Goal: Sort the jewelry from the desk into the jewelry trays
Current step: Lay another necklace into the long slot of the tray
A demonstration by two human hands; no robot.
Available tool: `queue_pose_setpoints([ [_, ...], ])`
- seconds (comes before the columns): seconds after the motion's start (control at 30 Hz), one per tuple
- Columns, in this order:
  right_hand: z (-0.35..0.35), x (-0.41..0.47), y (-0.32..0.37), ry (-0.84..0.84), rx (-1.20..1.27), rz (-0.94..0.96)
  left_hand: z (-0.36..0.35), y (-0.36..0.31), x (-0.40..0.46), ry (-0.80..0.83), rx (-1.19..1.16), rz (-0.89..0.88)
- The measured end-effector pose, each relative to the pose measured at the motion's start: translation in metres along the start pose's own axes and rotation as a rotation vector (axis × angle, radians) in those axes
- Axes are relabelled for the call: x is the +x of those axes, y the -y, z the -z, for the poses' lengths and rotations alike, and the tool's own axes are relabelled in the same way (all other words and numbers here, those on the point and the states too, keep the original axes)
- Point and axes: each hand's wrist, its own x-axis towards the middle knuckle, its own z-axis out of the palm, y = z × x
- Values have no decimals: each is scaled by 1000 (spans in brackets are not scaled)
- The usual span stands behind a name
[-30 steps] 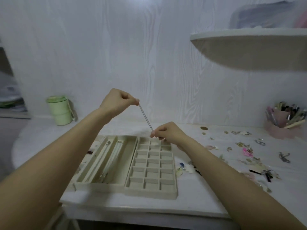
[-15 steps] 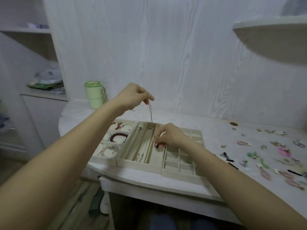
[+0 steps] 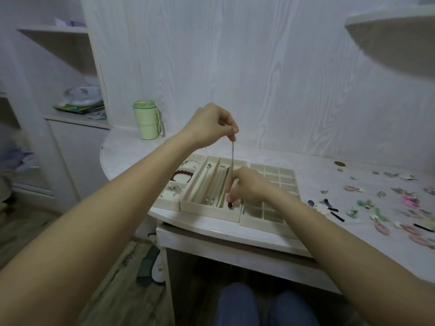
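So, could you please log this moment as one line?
left hand: pinches necklace | right hand: guides it | target: long-slot tray

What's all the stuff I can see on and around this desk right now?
Jewelry trays: three, cream, side by side at the desk's front edge.
Necklace: one, silver chain, hanging over the middle tray.
Bead bracelet: one, dark red, in the left tray.
Loose jewelry: many pieces, pink, green and silver, scattered on the desk to the right.
Cup: one, pale green, back left corner.
Left hand: pinches the chain's top.
Right hand: holds its lower part.
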Motion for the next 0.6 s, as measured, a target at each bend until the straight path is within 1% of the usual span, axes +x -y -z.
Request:
queue_pose_setpoints([
  [0.17, -9, -3, 2, 4, -30, 4, -2, 2, -4, 27, 22, 0],
  [0.33, -16, -3, -3, -39, -143, 4, -4, 4, -7, 67, 26, 15],
  [0.43, -12, -2, -4, -42, -165, -12, -3, 3, -5, 67, 35, 16],
  [0.6, -12, -1, -3, -15, -222, -11, -4, 5, -4, 83, 39, 19],
])
